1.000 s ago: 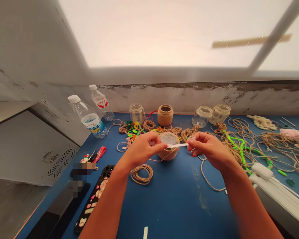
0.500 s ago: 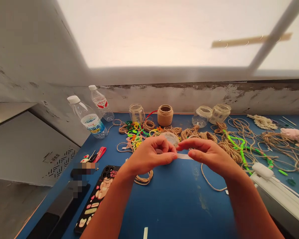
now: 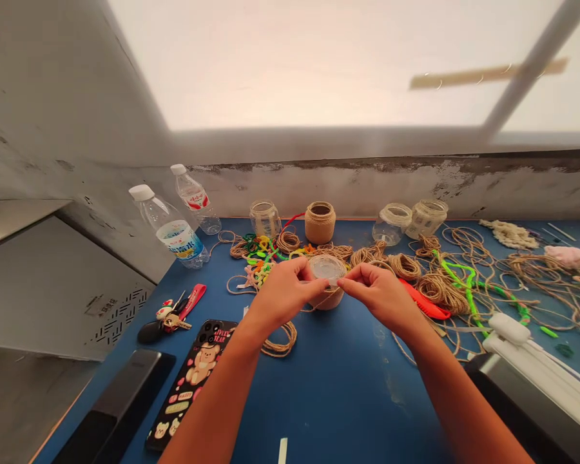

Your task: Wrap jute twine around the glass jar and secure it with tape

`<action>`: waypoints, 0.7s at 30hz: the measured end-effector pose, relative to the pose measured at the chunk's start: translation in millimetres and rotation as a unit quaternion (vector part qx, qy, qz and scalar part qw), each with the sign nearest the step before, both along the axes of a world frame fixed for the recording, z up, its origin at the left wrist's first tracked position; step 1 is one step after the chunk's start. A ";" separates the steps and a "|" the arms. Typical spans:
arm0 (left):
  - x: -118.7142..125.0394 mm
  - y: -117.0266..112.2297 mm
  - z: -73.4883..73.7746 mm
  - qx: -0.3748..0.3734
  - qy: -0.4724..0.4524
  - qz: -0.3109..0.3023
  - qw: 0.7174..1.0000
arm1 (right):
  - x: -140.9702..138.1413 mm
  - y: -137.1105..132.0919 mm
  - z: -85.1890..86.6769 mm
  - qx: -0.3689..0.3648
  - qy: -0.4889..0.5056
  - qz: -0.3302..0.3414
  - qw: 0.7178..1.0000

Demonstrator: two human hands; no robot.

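A glass jar wrapped in twine point(image 3: 329, 301) stands on the blue table, its open mouth facing up. Just in front of its rim, my left hand point(image 3: 290, 287) pinches one end of a short whitish strip of tape point(image 3: 334, 282) between thumb and finger. The other end is in the pinch of my right hand point(image 3: 377, 293). Little of the strip shows between the fingertips, and I cannot tell whether it touches the jar. A strand of twine point(image 3: 327, 297) crosses the jar's front below my fingers.
Another twine-wrapped jar point(image 3: 319, 223) and several glass jars point(image 3: 392, 225) line the wall. Twine coils point(image 3: 442, 290), pipe cleaners point(image 3: 468, 283) and a red-handled tool point(image 3: 424, 301) lie behind and right. Two bottles point(image 3: 180, 242), keys point(image 3: 174, 321) and a bear-print phone case point(image 3: 200, 367) are left.
My hands have come closer together over the jar's front. My right fingers, which were apart above the strip, now pinch it. The jar and red handle are more exposed.
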State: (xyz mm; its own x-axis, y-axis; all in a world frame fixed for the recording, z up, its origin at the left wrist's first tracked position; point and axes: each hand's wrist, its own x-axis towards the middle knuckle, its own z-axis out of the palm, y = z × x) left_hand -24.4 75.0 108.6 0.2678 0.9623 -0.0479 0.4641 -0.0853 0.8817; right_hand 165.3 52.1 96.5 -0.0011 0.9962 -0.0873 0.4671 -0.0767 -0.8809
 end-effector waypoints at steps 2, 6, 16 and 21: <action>-1.3 1.8 -2.3 0.001 0.030 -0.009 1.000 | -2.0 1.4 -3.6 0.000 -0.013 0.003 1.000; -2.4 3.4 -7.2 0.025 0.065 -0.020 0.997 | -3.8 2.6 -8.8 -0.003 -0.045 0.007 0.999; 1.6 5.9 -15.2 0.144 0.091 -0.036 0.985 | -6.4 1.7 -10.5 0.005 -0.064 0.006 0.998; -1.1 4.4 -11.6 0.155 0.091 -0.058 0.982 | -4.8 0.7 -7.5 0.006 -0.066 0.010 0.998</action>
